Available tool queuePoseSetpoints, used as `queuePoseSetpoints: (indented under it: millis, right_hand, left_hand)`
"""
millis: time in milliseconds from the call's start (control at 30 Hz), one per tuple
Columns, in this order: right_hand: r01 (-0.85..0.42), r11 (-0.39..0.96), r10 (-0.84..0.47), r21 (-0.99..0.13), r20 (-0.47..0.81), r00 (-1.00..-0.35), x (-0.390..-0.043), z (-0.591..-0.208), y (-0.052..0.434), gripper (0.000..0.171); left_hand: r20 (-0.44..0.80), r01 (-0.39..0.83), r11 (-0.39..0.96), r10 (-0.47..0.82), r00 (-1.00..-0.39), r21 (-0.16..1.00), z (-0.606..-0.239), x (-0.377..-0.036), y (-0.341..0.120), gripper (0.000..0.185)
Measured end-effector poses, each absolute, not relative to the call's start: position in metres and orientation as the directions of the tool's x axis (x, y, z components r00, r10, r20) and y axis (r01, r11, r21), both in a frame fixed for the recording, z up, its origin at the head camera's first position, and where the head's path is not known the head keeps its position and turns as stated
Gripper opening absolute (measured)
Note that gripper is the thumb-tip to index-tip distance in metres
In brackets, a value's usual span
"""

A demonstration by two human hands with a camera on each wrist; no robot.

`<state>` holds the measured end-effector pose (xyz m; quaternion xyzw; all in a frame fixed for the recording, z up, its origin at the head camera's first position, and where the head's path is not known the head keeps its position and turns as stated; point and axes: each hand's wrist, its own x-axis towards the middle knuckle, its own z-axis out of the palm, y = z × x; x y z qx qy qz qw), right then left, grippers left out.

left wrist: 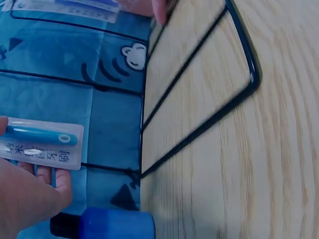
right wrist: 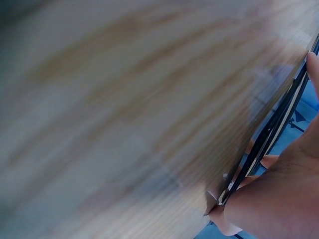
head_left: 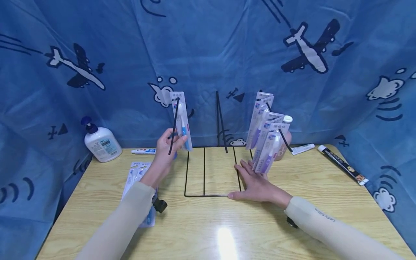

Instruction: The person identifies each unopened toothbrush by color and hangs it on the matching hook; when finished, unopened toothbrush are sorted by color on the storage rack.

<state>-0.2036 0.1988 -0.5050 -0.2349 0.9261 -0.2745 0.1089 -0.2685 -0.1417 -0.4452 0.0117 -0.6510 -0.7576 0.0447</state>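
A blue toothbrush in a clear-and-white blister pack (head_left: pixel 182 119) hangs at the left hook of a black wire display rack (head_left: pixel 204 173). My left hand (head_left: pixel 167 146) pinches the pack near its lower end. In the left wrist view, the fingers lie behind the pack (left wrist: pixel 45 144). My right hand (head_left: pixel 258 186) rests with spread fingers on the right front of the rack's base, its thumb at the front wire. Just above that hand, several packs with purple toothbrushes (head_left: pixel 271 151) hang from the right-side hooks. The middle hook (head_left: pixel 222 122) carries nothing.
More toothbrush packs (head_left: pixel 148 220) lie on the table under my left forearm. A white pump bottle (head_left: pixel 103 144) stands at the back left, near a toothpaste box (head_left: pixel 143 151). A pink bottle (head_left: pixel 287 139), a white tube (head_left: pixel 303 149) and a black toothpaste box (head_left: pixel 342 165) are at the right.
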Motion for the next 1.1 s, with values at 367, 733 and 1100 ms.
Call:
queuePoseSetpoints:
  millis: [367,733,1100]
  right_hand:
    - [-0.379,0.734,-0.499,-0.563,-0.07,-0.864,-0.203,-0.507,0.199,0.119]
    - [-0.377,0.733,-0.491,-0.566,-0.058,-0.869,-0.208,-0.519,0.203,0.123]
    - [-0.37,0.747,-0.491,-0.552,-0.084,-0.867,-0.203,-0.504,0.198,0.118]
  left_hand:
    - [0.156,0.17,-0.123,-0.116,-0.981,0.978,-0.435,-0.245,-0.161,0.051]
    - [0.087,0.122,-0.183,-0.19,-0.978,0.975,-0.424,-0.187,-0.211,0.045]
    - [-0.188,-0.158,-0.115,-0.344,-0.92,0.981,-0.45,-0.148,-0.264,0.043]
